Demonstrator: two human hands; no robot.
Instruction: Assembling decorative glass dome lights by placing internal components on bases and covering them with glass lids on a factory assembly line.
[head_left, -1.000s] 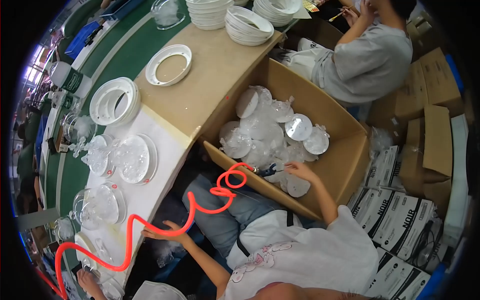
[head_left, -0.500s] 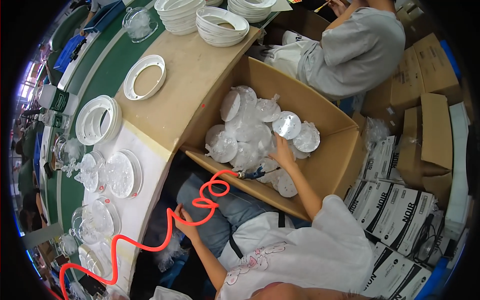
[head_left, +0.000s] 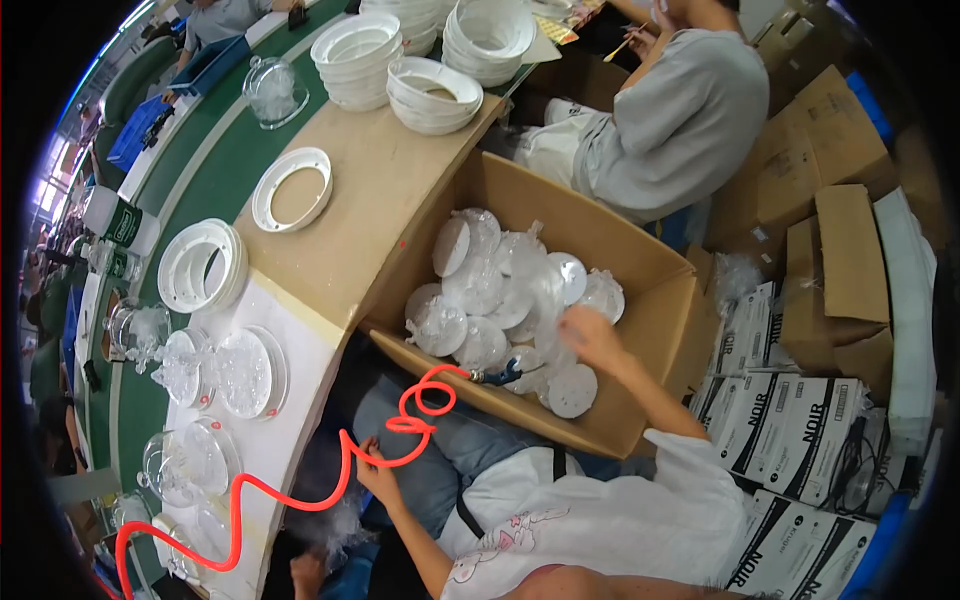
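My right hand [head_left: 590, 335] reaches into an open cardboard box [head_left: 520, 410] and rests, fingers spread, on clear round plastic discs in thin bags [head_left: 480, 300] that fill it. My left hand [head_left: 375, 468] lies low on my lap in blue jeans, fingers loose, holding nothing. It touches an orange coiled hose [head_left: 300, 500]. The hose ends in a small blue nozzle [head_left: 500, 375] at the box's front wall.
A curved wooden bench [head_left: 370, 200] carries white plastic rings [head_left: 292, 188], a ring stack [head_left: 200, 268] and taller stacks [head_left: 360, 45]. Clear domed lids [head_left: 240, 370] lie on white paper. A person in grey [head_left: 680, 120] sits beyond the box. Printed cartons [head_left: 770, 400] and brown boxes [head_left: 840, 260] stand right.
My right hand has shifted about inside the box, over the bagged discs. My left hand has stayed on my lap by the hose. The view has tilted slightly.
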